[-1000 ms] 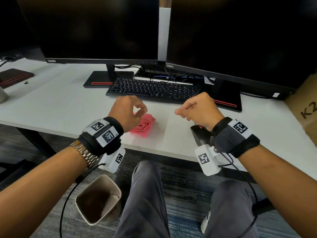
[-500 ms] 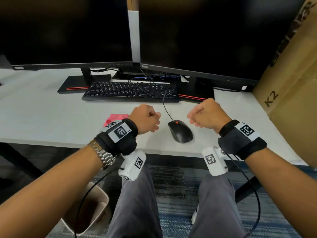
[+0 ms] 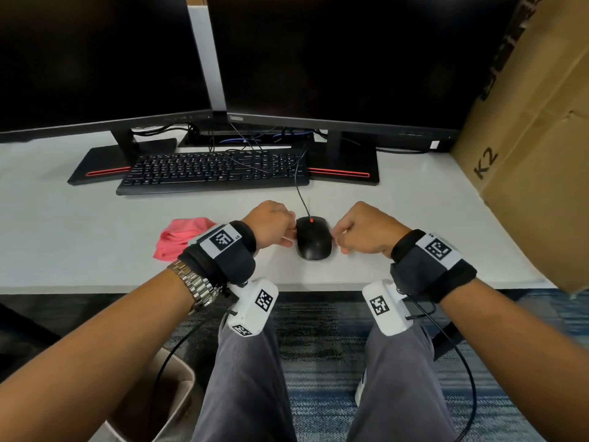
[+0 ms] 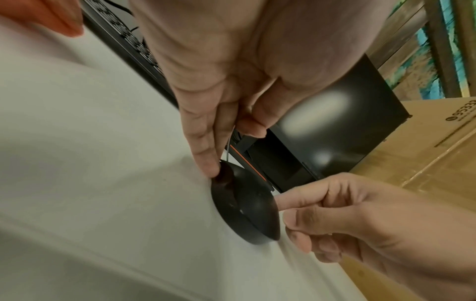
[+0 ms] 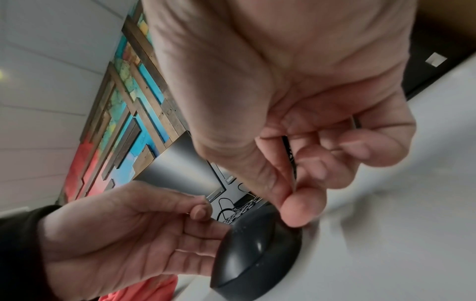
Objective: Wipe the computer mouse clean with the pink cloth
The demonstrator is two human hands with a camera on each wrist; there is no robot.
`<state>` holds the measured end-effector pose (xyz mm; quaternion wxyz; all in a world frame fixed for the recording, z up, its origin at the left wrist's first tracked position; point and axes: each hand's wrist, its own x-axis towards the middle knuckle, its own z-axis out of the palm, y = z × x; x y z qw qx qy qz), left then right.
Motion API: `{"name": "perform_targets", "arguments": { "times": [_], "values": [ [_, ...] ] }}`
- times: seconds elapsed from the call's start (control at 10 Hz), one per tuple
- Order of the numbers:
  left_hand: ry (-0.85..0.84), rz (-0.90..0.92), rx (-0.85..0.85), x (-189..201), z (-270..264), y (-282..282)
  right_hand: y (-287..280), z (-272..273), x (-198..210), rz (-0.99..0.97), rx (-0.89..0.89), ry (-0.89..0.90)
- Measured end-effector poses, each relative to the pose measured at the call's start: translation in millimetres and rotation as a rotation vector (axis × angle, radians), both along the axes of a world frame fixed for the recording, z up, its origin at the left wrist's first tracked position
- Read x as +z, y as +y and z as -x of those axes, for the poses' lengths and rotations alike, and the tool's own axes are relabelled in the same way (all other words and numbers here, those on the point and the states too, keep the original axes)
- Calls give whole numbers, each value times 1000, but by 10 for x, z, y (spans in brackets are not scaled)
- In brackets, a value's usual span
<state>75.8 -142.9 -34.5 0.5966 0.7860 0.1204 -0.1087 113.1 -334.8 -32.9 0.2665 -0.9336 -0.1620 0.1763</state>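
A black corded mouse (image 3: pixel 314 239) lies near the front edge of the white desk (image 3: pixel 63 224). My left hand (image 3: pixel 288 237) is at its left side, and straight fingers (image 4: pixel 206 160) touch the mouse (image 4: pixel 244 205) there. My right hand (image 3: pixel 339 242) is at the mouse's right side with most fingers curled. Its forefinger and thumb tip (image 5: pixel 296 211) rest against the mouse (image 5: pixel 257 256). Neither hand holds the crumpled pink cloth (image 3: pixel 178 237), which lies on the desk left of my left wrist.
A black keyboard (image 3: pixel 213 170) and two dark monitors (image 3: pixel 334 59) on stands fill the back of the desk. A tall cardboard box (image 3: pixel 526 129) stands at the right. A bin (image 3: pixel 153 406) sits on the floor by my left knee.
My view swung right, bringing the mouse to the centre. Both hands dropped from loose fists above the desk to either side of the mouse and now touch it.
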Motion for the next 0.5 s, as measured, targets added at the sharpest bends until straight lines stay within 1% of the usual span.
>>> {"name": "perform_targets", "arguments": {
  "times": [0.2, 0.3, 0.5],
  "values": [
    [-31, 5, 46, 4, -48, 0, -9, -63, 2, 14, -12, -2],
    [-73, -90, 46, 1, -23, 75, -46, -54, -7, 16, -2, 11],
    [-135, -175, 51, -7, 79, 166, -74, -30, 25, -42, -36, -39]
  ]
}}
